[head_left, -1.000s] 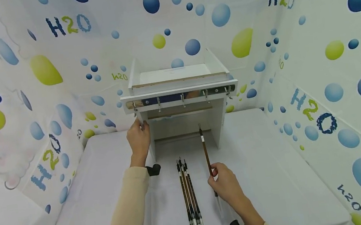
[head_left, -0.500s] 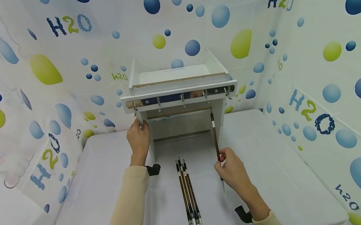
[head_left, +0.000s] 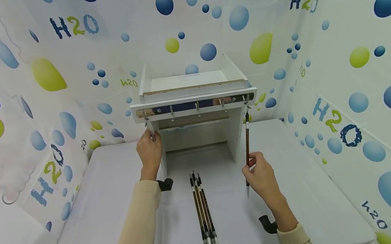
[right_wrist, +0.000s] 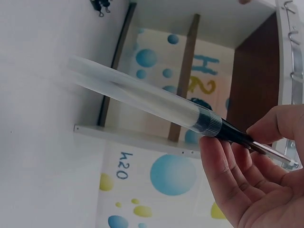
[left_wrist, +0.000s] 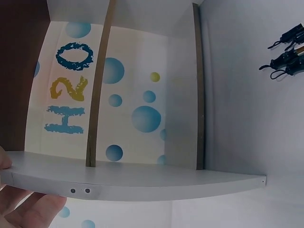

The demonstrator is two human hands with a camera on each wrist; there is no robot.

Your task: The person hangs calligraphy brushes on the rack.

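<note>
My right hand (head_left: 263, 174) pinches a calligraphy brush (head_left: 247, 140) between thumb and fingers. The brush stands nearly upright, with its hanging loop at the rightmost hook (head_left: 246, 99) of the white shelf (head_left: 191, 91). In the right wrist view a clear cap (right_wrist: 137, 97) covers its bristles. On the other side, my left hand (head_left: 149, 149) grips the shelf's left side panel; the left wrist view has the panel (left_wrist: 142, 187) between thumb and fingers (left_wrist: 40, 209). Several more capped brushes (head_left: 203, 211) lie side by side on the table, loops toward the shelf.
A metal strip (head_left: 193, 105) with several hooks runs along the shelf's front. White cloth covers the table (head_left: 301, 190). Printed curtains (head_left: 182, 20) enclose the back and both sides. Black curved pieces (head_left: 268, 224) stick out by both wrists.
My right hand has carried the brush right and away from me, from in front of the shelf's opening to the rightmost hook. My left hand keeps its grip on the panel.
</note>
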